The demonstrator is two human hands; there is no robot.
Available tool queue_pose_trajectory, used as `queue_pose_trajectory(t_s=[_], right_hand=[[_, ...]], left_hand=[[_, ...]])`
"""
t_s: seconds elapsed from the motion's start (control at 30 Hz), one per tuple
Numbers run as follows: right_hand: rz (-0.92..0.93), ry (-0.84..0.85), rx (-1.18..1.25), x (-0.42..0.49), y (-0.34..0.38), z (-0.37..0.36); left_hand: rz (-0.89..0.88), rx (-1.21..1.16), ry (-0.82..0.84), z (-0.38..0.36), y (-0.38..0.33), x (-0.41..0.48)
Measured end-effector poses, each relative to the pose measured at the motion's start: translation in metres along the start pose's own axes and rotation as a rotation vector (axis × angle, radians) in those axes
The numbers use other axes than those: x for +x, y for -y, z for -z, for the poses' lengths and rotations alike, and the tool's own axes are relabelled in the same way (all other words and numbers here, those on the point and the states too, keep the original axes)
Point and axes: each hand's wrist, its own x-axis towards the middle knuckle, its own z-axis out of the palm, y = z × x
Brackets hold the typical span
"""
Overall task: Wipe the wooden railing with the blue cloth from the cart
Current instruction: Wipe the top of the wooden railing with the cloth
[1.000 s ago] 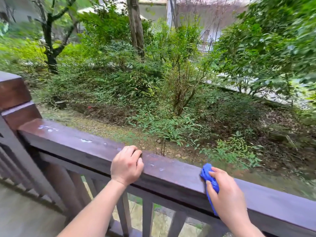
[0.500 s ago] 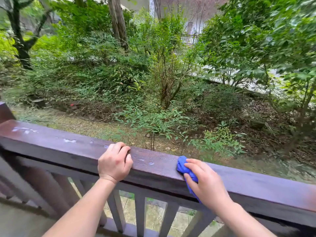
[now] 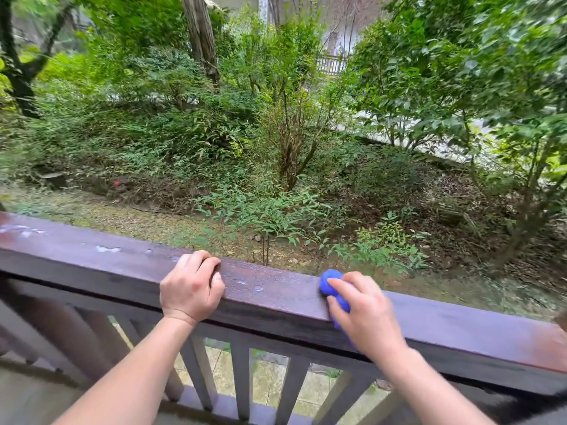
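Both hands rest on the wooden railing [image 3: 276, 289]: left [image 3: 191, 288] curled gripping it, right [image 3: 365, 314] pressing the bunched blue cloth [image 3: 329, 282].

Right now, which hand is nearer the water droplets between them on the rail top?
Left. The left hand grips the rail beside the droplets; the right hand, holding the blue cloth, sits farther along.

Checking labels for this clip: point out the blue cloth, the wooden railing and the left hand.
blue cloth [image 3: 329, 282], head view, bunched upper end.
wooden railing [image 3: 276, 291], head view, bare top between the hands.
left hand [image 3: 191, 289], head view, back of hand.
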Motion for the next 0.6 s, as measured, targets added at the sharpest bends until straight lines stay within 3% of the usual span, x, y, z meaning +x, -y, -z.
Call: queue_pose_trajectory(t_s=[0.07,0.13,0.3,0.37,0.47,0.6], right_hand=[[-0.214,-0.030,-0.023,0.007,-0.012,0.004],[-0.275,-0.044,0.003,0.017,0.004,-0.006],[0.181,0.098,0.166,0.007,0.055,-0.028],[0.174,0.131,0.181,0.012,0.046,-0.025],[-0.020,0.082,0.223,0.032,0.051,-0.029],[0.206,0.115,0.232,0.028,0.081,-0.043]], left_hand=[[-0.005,0.002,-0.004,0.000,0.000,0.000],[-0.007,0.010,-0.005,0.000,-0.001,0.000],[-0.008,0.026,0.016,0.001,-0.001,0.001],[-0.010,0.032,0.029,0.002,-0.001,0.000],[-0.009,0.047,0.017,0.003,-0.003,0.001],[-0.020,0.064,-0.010,0.005,-0.007,0.002]])
